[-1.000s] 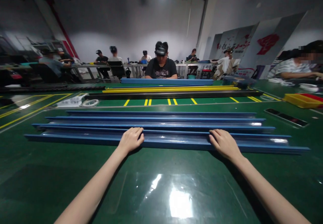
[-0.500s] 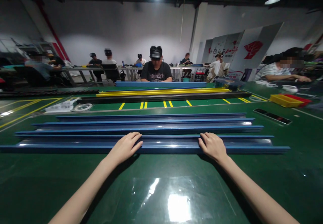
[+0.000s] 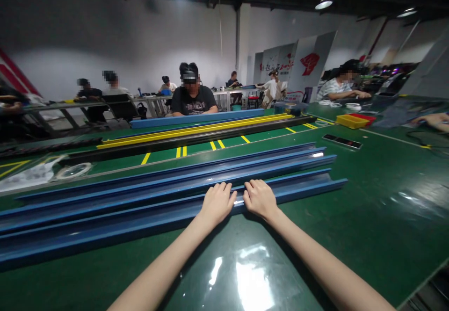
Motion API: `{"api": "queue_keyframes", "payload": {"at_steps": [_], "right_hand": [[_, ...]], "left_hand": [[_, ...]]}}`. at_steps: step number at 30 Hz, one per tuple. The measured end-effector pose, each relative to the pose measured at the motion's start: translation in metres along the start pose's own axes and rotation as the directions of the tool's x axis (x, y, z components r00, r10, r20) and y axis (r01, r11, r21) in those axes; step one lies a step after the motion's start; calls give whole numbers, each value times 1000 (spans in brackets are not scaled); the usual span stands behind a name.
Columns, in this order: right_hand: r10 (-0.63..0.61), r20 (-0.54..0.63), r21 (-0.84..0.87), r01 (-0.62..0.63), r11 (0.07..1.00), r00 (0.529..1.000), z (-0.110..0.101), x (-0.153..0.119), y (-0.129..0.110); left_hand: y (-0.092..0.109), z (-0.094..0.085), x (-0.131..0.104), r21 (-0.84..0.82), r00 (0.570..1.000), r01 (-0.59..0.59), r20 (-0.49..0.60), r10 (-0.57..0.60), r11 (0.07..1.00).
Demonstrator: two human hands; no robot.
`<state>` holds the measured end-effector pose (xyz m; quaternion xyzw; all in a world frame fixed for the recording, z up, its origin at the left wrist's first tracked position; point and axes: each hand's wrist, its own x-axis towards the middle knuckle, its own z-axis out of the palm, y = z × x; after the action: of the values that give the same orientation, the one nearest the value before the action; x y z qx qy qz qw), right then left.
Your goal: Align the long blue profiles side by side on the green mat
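Observation:
A long blue U-shaped channel (image 3: pixel 105 227) lies across the green table, slanting up to the right, its open side upward. My left hand (image 3: pixel 217 203) is on the channel, its fingers curled over the far rim and its thumb toward the inside. Close by on the right, my right hand (image 3: pixel 260 199) grips the same channel with bent fingers. Only a short gap separates the two hands; the fingertips are partly hidden behind the rim. Just beyond lie more blue channel lengths (image 3: pixel 140 194), nearly parallel to the held one.
Farther back are yellow strips (image 3: pixel 196 131), a black strip (image 3: pixel 189 136) and a light blue bar (image 3: pixel 196 118). A phone-like dark slab (image 3: pixel 342 141) and a yellow tray (image 3: pixel 351 121) stand right. Across the table sits a person (image 3: pixel 194 98). A coil (image 3: pixel 73 170) lies left.
The view has turned right, so the channels now slant. My hands have come closer together along the channel, toward its right end.

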<state>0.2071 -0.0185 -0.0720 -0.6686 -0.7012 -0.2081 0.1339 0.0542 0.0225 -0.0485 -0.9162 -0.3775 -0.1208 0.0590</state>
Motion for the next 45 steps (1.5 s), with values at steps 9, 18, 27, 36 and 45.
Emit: {"api": "queue_keyframes", "payload": {"at_steps": [9,18,27,36,45], "right_hand": [[14,38,77,-17,997,999,-1,7,-9],[-178,102,364,130,922,979,-14,3,42],[33,100,199,-52,979,994,-1,-34,186],[170,-82,-39,-173,984,982,11,-41,182],[211,-121,-13,-214,977,970,12,-36,162]], "left_hand": [[-8,7,0,44,997,84,-3,-83,996],[-6,8,-1,67,990,144,-4,-144,987],[-3,10,0,77,985,173,-6,-173,982],[-8,9,-1,53,991,136,9,-136,989],[-10,-4,-3,81,992,107,53,-111,991]]}}
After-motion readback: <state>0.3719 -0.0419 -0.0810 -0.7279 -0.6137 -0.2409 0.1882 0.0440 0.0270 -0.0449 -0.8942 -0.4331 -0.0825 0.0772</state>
